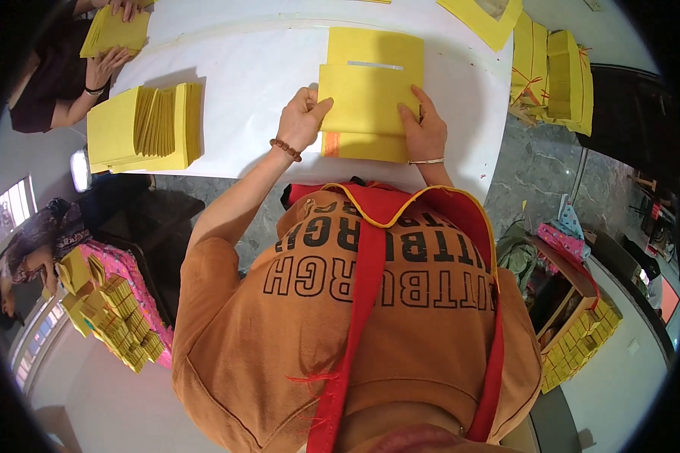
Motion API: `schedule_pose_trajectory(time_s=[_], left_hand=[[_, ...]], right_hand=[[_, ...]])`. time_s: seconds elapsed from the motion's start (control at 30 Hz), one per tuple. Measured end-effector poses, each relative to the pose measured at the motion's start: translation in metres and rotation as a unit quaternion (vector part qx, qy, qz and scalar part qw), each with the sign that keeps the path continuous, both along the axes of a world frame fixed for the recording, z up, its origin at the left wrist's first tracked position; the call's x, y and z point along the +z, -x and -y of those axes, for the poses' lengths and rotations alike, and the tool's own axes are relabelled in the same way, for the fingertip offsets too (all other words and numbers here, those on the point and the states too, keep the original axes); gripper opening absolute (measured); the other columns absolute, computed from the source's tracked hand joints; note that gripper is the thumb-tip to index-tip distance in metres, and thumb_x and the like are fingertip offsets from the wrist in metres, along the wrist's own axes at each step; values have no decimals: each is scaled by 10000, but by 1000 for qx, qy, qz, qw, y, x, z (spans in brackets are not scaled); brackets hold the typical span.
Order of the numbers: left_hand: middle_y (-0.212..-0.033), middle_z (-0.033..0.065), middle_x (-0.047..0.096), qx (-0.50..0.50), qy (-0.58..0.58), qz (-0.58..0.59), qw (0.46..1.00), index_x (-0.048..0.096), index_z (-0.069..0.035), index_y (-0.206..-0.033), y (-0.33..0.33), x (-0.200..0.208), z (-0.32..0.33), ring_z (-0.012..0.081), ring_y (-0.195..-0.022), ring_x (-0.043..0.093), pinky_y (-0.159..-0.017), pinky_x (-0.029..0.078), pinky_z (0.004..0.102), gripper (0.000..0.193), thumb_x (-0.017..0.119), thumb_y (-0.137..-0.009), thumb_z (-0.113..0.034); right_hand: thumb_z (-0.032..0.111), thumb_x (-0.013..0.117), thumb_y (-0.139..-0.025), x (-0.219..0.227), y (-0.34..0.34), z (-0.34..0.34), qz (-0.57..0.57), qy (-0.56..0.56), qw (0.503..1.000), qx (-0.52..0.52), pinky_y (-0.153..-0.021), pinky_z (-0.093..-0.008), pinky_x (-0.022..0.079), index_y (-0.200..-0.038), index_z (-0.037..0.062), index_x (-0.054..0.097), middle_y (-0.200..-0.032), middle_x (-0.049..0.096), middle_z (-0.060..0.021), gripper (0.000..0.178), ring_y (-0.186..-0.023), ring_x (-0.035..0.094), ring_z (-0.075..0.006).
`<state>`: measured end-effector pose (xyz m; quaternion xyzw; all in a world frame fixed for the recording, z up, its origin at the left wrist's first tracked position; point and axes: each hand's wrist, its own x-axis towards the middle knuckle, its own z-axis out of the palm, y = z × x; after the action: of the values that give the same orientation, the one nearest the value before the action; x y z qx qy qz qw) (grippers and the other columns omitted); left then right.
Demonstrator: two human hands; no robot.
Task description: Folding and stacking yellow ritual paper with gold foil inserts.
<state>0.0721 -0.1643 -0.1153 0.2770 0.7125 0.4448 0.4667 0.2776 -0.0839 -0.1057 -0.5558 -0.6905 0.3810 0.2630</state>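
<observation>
Near the front edge of a white worktop [249, 83], yellow paper [370, 94] is being pinched by the left hand [302, 121], steadied by the right hand [428, 134], its closure unclear; squaring is seemingly being done, level edges likely being needed next.

Yellow paper stack [155, 124] on white table [242, 83]

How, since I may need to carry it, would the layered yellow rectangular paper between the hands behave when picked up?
The yellow paper would probably feel light, as no thick side edge shows. It may be fairly stiff for paper, since its edges run nearly straight. One rectangle sits offset over another, so the layers might slip apart if not joined.
</observation>
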Motion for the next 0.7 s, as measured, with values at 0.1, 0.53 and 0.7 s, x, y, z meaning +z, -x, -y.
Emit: schedule_pose_trajectory(time_s=[0.1,0.53,0.7], left_hand=[[-699,60,578,4,17,-76,997,539,-55,-877,-3,21,-2,151,-592,514,-540,379,289,204,614,-798,-228],[-1333,112,373,-291,-177,-548,765,497,-176,-1221,-47,7,-29,323,-1226,320,-983,241,497,483,576,-795,-390],[-1347,114,364,-338,-141,-548,752,476,-122,-1238,-46,13,-33,322,-1252,296,-998,200,507,485,537,-793,-304]], right_hand=[[206,627,-789,-5,-2,0,-5,-21,1000,-2,-488,-247,341,-1187,68,546,-576,388,7,429,-521,369,-75],[285,610,-776,22,1,5,134,-39,989,37,-772,-434,418,-1179,140,535,-995,588,-128,434,-922,563,-275],[358,580,-777,3,18,15,204,-360,886,208,-976,-539,247,-1210,129,488,-1337,375,-107,499,-1235,340,-293]])
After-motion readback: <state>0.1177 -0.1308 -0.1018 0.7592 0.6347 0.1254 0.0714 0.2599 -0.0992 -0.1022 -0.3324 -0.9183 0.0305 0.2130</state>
